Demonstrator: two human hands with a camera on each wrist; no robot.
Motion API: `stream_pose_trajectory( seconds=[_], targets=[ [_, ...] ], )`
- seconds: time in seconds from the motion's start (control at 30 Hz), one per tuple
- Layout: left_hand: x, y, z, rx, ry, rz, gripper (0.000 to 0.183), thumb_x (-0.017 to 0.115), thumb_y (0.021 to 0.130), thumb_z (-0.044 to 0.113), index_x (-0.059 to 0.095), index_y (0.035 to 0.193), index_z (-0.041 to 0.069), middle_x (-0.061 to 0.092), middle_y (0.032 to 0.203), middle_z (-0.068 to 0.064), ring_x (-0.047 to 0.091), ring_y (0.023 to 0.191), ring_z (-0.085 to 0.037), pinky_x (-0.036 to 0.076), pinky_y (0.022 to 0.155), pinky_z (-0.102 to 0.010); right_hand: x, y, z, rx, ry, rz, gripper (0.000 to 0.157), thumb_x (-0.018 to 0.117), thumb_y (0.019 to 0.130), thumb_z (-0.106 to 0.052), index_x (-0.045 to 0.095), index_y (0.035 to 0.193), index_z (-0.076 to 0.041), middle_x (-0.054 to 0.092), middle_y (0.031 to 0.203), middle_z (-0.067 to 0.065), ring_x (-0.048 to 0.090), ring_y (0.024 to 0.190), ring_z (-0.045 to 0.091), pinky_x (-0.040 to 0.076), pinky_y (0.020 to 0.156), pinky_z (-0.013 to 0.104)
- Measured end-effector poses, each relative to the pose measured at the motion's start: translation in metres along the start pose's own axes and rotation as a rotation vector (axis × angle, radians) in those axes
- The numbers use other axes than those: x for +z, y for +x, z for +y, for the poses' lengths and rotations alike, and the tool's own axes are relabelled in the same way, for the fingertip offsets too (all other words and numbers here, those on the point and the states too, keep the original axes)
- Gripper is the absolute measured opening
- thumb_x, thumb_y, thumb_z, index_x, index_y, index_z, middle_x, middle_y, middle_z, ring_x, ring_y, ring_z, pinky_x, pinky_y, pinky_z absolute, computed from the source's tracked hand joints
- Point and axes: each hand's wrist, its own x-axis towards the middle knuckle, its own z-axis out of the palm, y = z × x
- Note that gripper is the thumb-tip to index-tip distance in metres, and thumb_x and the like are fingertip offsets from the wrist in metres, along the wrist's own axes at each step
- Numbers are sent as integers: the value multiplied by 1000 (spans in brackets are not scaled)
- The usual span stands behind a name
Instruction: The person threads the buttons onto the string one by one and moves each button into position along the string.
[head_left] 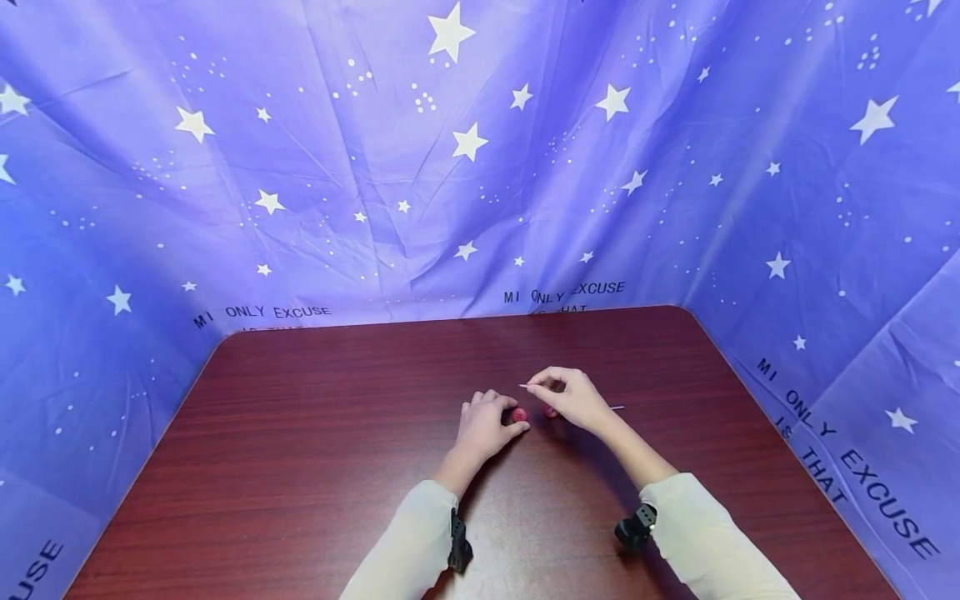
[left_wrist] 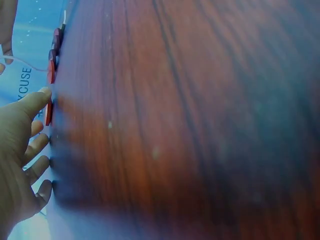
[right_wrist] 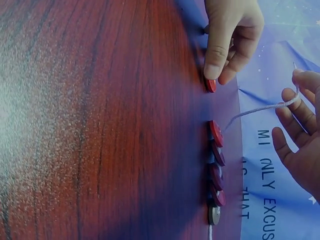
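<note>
My left hand [head_left: 483, 425] holds a single red button [head_left: 520, 414] at the tabletop between thumb and index finger, its other fingers spread on the wood. A short way to the right, my right hand [head_left: 576, 402] is raised a little and pinches a white string [right_wrist: 260, 108] close to its tip. From there the string runs down to a row of buttons lying against each other. Its near one is a bright red button [right_wrist: 216, 133], followed by several darker red ones and a grey button [right_wrist: 214, 216]. The right hand partly covers this row in the head view.
The dark red wooden table [head_left: 315, 467] has its far edge against a blue-purple curtain [head_left: 337, 167] with white stars. The string's tail [head_left: 617, 407] lies on the table to the right of the right hand. Black cameras sit at both wrists.
</note>
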Motion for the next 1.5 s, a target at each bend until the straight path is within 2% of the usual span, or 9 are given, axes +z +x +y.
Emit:
stream_pose_trajectory(
  seconds=[0.27, 0.4, 0.47, 0.57, 0.83, 0.93, 1.1, 1.33, 1.5],
  targets=[
    [2, 1, 4, -20, 33, 6, 41, 70, 76, 49, 69, 105, 21, 60, 98, 3, 49, 93, -18, 34, 73, -32, 1, 1, 2, 12, 0, 3, 13, 65, 87, -10, 68, 93, 1, 63, 71, 9, 55, 55, 8, 49, 54, 22],
    [3, 1, 5, -29, 33, 2, 36, 70, 76, 49, 70, 101, 22, 59, 97, 3, 49, 93, -17, 34, 72, -32, 1, 0, 2, 14, -5, 3, 12, 65, 87, -10, 68, 93, 0, 64, 72, 9, 55, 56, 8, 51, 55, 25],
    [3, 1, 5, -28, 33, 2, 34, 71, 76, 48, 70, 99, 23, 59, 96, 3, 49, 92, -17, 34, 71, -31, 1, 0, 2, 18, -10, 1, 13, 65, 87, -10, 68, 94, 1, 64, 73, 9, 55, 57, 7, 50, 55, 23],
    [3, 2, 4, -23, 23, 4, 31, 71, 76, 47, 70, 96, 23, 58, 95, 3, 49, 91, -17, 34, 71, -32, 1, 1, 1, 13, -12, 3, 14, 65, 87, -10, 68, 94, 1, 64, 73, 9, 55, 57, 7, 48, 55, 20],
    [0, 1, 1, -33, -40, 14, 30, 72, 77, 45, 70, 95, 22, 58, 95, 4, 49, 91, -17, 35, 72, -30, 1, 0, 0, -2, -4, 13, 12, 65, 87, -9, 68, 93, 1, 65, 72, 9, 55, 56, 7, 46, 54, 19],
    [-4, 0, 0, -28, -72, 37, 29, 72, 76, 44, 70, 93, 21, 58, 93, 4, 50, 90, -17, 37, 73, -31, 3, 2, 7, 3, -24, 27, 11, 66, 86, -9, 68, 92, 0, 64, 71, 8, 54, 57, 8, 44, 54, 18],
    [-9, 0, -3, -1, -113, 80, 27, 73, 77, 41, 70, 93, 20, 60, 91, 3, 52, 89, -18, 40, 73, -32, 7, 9, 30, 16, -28, 27, 14, 66, 87, -13, 69, 94, -1, 64, 72, 9, 56, 56, 10, 46, 54, 19],
    [-14, 1, -7, 2, -159, 107, 29, 71, 79, 40, 69, 98, 18, 63, 94, 3, 55, 92, -17, 43, 79, -33, 9, 11, 39, 8, -1, 19, 14, 68, 86, -22, 70, 92, -10, 65, 75, 16, 60, 57, 21, 48, 54, 21],
    [-19, -1, -10, 26, -180, 138, 29, 72, 79, 38, 69, 98, 17, 64, 93, 1, 55, 90, -18, 44, 79, -35, 9, 11, 38, 2, 9, 9, 14, 67, 86, -23, 69, 91, -9, 64, 77, 21, 60, 59, 34, 47, 52, 23]
  ],
)
